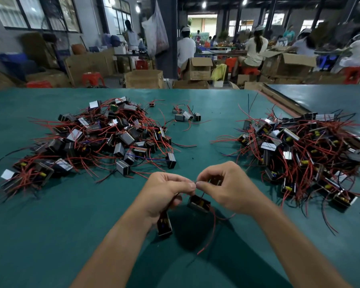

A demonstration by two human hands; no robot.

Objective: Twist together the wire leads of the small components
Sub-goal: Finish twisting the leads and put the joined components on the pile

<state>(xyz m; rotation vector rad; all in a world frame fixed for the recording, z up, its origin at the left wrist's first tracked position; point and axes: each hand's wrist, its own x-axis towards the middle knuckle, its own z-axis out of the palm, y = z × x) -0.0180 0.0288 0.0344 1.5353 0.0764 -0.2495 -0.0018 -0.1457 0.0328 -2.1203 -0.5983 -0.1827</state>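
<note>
Twist step in hand, I judge: left hand [166, 192] and right hand [227, 190] pinch the wire leads [195, 182], two components [199, 203] hanging over the table [50, 225]; joint too small to read, next roll it tight

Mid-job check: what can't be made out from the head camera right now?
1. Head view: where the wire leads meet, hidden inside the grip of the left hand and right hand; twisted or not, cannot tell.
2. Head view: lower component, top covered by the left palm.
3. Head view: right pile, cut off by the right edge.
4. Head view: background workers, blurred.
</note>
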